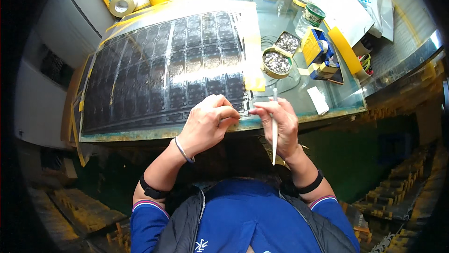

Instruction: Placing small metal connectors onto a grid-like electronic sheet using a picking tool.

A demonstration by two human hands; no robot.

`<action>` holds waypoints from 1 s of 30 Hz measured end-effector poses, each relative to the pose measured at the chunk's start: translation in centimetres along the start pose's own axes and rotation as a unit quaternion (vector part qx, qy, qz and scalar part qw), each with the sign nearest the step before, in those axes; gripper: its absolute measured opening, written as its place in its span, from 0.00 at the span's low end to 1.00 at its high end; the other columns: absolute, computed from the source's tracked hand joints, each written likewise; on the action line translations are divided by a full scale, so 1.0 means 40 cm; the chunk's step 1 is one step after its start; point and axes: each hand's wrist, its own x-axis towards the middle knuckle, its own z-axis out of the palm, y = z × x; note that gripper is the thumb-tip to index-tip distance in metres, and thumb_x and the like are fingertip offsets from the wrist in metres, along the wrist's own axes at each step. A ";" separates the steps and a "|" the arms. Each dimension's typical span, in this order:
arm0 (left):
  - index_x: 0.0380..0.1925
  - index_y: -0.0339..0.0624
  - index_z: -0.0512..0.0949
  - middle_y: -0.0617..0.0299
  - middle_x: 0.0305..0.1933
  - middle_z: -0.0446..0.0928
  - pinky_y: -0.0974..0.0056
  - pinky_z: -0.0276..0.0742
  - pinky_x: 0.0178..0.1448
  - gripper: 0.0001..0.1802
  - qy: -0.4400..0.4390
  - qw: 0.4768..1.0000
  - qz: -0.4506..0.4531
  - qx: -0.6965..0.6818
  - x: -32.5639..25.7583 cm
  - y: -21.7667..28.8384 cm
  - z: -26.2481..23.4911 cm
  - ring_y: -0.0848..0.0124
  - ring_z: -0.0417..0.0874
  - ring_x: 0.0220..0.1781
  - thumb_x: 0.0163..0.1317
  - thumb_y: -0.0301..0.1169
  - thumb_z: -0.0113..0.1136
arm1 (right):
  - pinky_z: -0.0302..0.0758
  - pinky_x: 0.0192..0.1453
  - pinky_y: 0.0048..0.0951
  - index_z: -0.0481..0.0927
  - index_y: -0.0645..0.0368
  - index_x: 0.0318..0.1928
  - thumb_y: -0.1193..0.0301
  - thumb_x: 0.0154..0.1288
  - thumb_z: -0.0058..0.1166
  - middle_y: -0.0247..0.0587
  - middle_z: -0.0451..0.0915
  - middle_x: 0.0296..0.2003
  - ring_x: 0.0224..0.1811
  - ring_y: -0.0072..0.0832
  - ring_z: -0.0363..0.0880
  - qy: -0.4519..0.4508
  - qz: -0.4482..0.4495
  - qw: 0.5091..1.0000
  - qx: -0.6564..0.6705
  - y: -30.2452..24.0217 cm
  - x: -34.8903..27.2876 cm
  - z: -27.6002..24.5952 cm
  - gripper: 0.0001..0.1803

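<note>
A dark film sheet (pixel 154 71) printed with rows of circuit-like patterns lies on the glass-topped table (pixel 262 14). Over its near right corner my left hand (pixel 208 122) is closed, thumb and fingertips brought together; whatever they hold, if anything, is too small to make out. Just to the right, my right hand (pixel 283 124) grips a slim white pen-like tool (pixel 274 143) between its fingers. The tool stands nearly upright in view, its tapered end toward me. My two hands are apart, with fingertips facing each other near the table's front edge.
Right of the sheet stand a round tin (pixel 277 63) of scraps, a blue-and-yellow tape dispenser (pixel 321 54), a clear jar with a green lid (pixel 312 15) and a folded white paper (pixel 318 100). A tape roll (pixel 122 5) sits at the far left.
</note>
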 end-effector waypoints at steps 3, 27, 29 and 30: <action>0.30 0.41 0.82 0.58 0.33 0.76 0.60 0.76 0.43 0.05 -0.017 1.000 0.001 0.017 0.010 0.003 -0.005 0.60 0.80 0.39 0.52 0.24 0.66 | 0.73 0.34 0.32 0.83 0.58 0.36 0.81 0.50 0.66 0.39 0.82 0.26 0.27 0.37 0.77 -0.050 -0.050 0.997 0.019 0.005 0.012 0.013 0.11; 0.40 0.35 0.78 0.50 0.42 0.78 0.59 0.77 0.46 0.10 0.049 0.998 0.003 -0.032 -0.036 0.002 0.016 0.56 0.80 0.42 0.57 0.24 0.63 | 0.76 0.36 0.35 0.83 0.58 0.35 0.78 0.52 0.65 0.43 0.81 0.28 0.31 0.39 0.80 -0.112 0.041 0.992 0.039 -0.004 0.010 -0.011 0.08; 0.44 0.34 0.79 0.50 0.48 0.78 0.58 0.77 0.49 0.16 0.066 0.993 0.083 0.048 -0.066 0.006 0.027 0.56 0.80 0.45 0.55 0.25 0.66 | 0.76 0.36 0.35 0.83 0.58 0.35 0.77 0.53 0.65 0.43 0.81 0.28 0.31 0.39 0.80 -0.139 0.039 0.989 0.015 -0.015 0.016 -0.017 0.08; 0.46 0.34 0.79 0.51 0.49 0.77 0.56 0.76 0.52 0.20 0.058 0.993 0.076 0.071 -0.075 0.021 0.033 0.55 0.78 0.48 0.52 0.26 0.69 | 0.76 0.36 0.35 0.83 0.58 0.35 0.77 0.53 0.65 0.43 0.81 0.28 0.31 0.39 0.80 -0.141 0.039 0.989 0.016 -0.023 0.019 -0.016 0.08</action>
